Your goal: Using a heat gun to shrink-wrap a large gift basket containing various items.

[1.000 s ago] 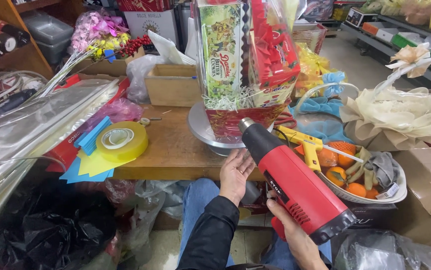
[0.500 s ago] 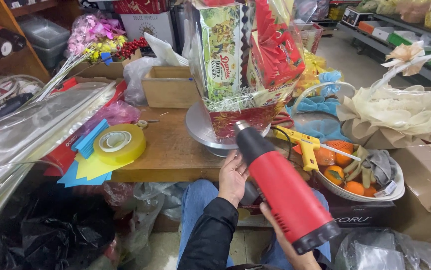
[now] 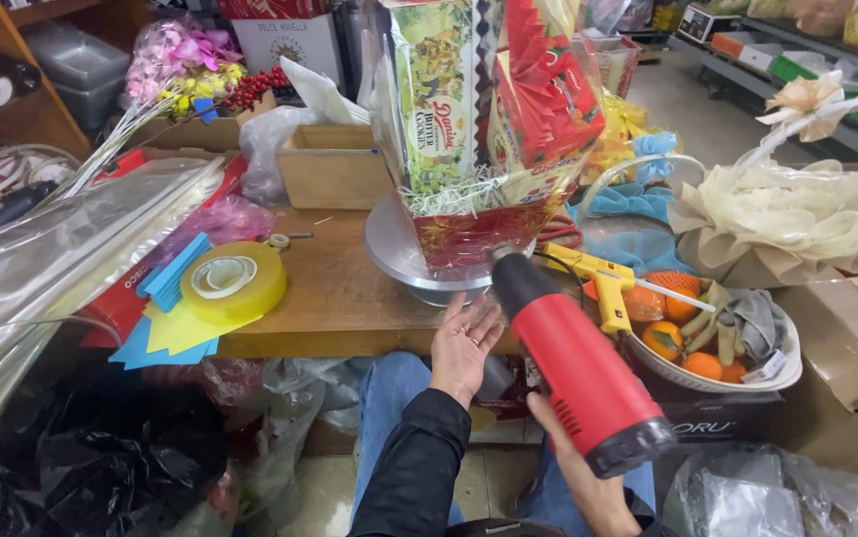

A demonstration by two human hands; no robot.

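The right hand is wrapped around the grip of a red heat gun, most of the hand hidden behind the tool; the heat gun has a bright red barrel-shaped body with a black band at its rear end and a black nozzle at the front, and it slants up and to the left so that the nozzle sits just at the lower edge of the wrapped gift basket; whether nozzle and wrap touch cannot be told; the left hand is open, palm up, fingers loosely spread, holding nothing, hovering at the front edge of the tabletop just below the round grey turntable; its sleeve is black; the gift basket stands upright on that turntable, sheathed in clear glossy film, with a green-and-cream biscuit box on its left side, red packets on its right, pale shredded filling beneath them and a red patterned base; left of the turntable on the wooden tabletop lies a yellow tape roll resting on blue and yellow paper sheets; right of the heat gun a yellow glue gun lies across the rim of a white bowl holding oranges and a grey cloth; a cream ribbon-trimmed basket stands further right
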